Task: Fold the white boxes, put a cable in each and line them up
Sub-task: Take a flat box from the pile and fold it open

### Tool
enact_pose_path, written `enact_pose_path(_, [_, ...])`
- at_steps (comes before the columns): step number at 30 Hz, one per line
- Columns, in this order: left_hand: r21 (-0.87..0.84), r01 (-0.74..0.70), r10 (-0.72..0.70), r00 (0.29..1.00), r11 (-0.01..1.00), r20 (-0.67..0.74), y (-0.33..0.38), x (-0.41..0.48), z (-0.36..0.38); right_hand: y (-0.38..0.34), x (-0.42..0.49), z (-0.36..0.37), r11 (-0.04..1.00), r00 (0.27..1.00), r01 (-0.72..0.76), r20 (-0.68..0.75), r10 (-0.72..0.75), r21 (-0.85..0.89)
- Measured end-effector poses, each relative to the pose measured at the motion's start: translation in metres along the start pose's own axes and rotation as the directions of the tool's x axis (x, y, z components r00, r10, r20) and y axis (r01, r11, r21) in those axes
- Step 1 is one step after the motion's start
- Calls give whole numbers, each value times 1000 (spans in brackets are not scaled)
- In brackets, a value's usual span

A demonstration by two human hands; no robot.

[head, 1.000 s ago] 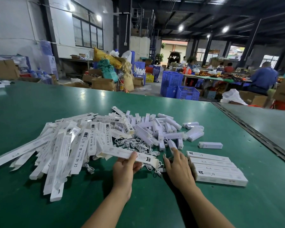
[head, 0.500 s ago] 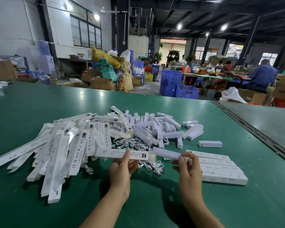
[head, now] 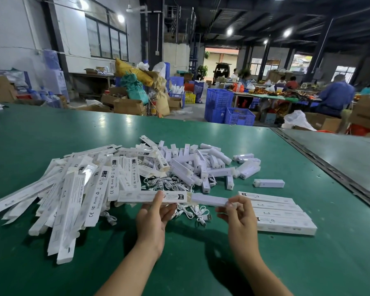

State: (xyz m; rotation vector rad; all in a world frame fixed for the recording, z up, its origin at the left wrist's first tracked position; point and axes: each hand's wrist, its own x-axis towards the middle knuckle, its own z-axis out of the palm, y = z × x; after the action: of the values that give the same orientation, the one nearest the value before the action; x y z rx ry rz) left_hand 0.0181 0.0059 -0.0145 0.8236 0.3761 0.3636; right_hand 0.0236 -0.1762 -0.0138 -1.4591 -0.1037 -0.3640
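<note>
The step in hand looks like loading: one box is already folded into a tube, and something is going into its open end. The left hand (head: 152,218) grips the long white box (head: 152,197) from below with the thumb across its top face, holding it level above the worktop (head: 201,270) toward the near edge. The right hand (head: 239,218) pinches the right end of a short white piece (head: 209,199) between thumb and fingertips. The piece's left end meets the box's open right end, in line with it — whether it has entered I cannot tell. Nor can I see whether a cable sits inside that piece.

Loose white cables (head: 169,185) lie tangled just beyond and beneath the held box. Toward the left edge spreads a pile of flat boxes (head: 73,189), not yet folded. Toward the far edge lies a heap of short white pieces (head: 201,165), with a lone piece (head: 269,183) apart on its right. A row of closed boxes (head: 276,212) lies side by side, touching, just right of the right hand.

The next move, as I judge it, is to keep the two in line and push the piece straight in — a small tilt could catch it on the box's mouth. Then the end flap needs closing, and the box goes against the near side of the row.
</note>
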Motion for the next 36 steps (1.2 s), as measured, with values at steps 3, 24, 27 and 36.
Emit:
enact_pose_path(3, [-22,-12,12,1000,1000,-5,2,0,0,1,1,0,1000,1000,4,19,-4,-28])
enact_pose_path(24, [23,-70,68,993,997,95,0,-6,2,4,6,-3,998,998,-62,-3,62,32])
enact_pose_path(27, [14,-81,79,992,997,95,0,-6,2,3,8,-4,993,993,-112,-18,113,34])
enact_pose_path(36, [-24,-95,98,983,995,156,2,-6,1,8,11,-7,975,976,-214,-14,215,52])
